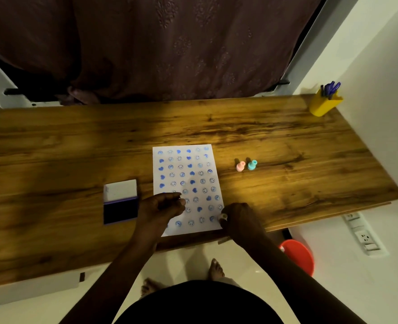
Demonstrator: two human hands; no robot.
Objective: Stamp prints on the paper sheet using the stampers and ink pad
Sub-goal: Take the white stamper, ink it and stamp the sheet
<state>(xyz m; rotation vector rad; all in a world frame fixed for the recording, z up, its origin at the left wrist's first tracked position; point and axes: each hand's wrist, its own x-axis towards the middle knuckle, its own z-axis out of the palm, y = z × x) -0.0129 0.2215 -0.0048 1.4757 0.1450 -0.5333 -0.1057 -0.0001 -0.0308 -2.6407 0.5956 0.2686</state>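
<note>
While the right hand (238, 217) pinches a small pale stamper (223, 216) between its fingertips at the lower right corner of the paper sheet (186, 188), the left hand (161, 208) lies over the sheet's lower left part with its fingers loosely curled and nothing visible in its grasp. Whether the stamper's face touches the paper cannot be told. Rows of blue prints, smiling faces and hearts, cover the white sheet nearly to its bottom edge. Just left of the left hand sits the ink pad (121, 212), lid hinged open and lying flat behind the dark pad. Right of the sheet, well apart from both hands, 2 more stampers stand upright side by side: a pink stamper (240, 166) and a teal stamper (252, 164). All this rests on a wooden table (310, 160). At its far right corner stands a yellow holder (324, 105) with blue pens. A red bucket (298, 254) sits on the floor below.
</note>
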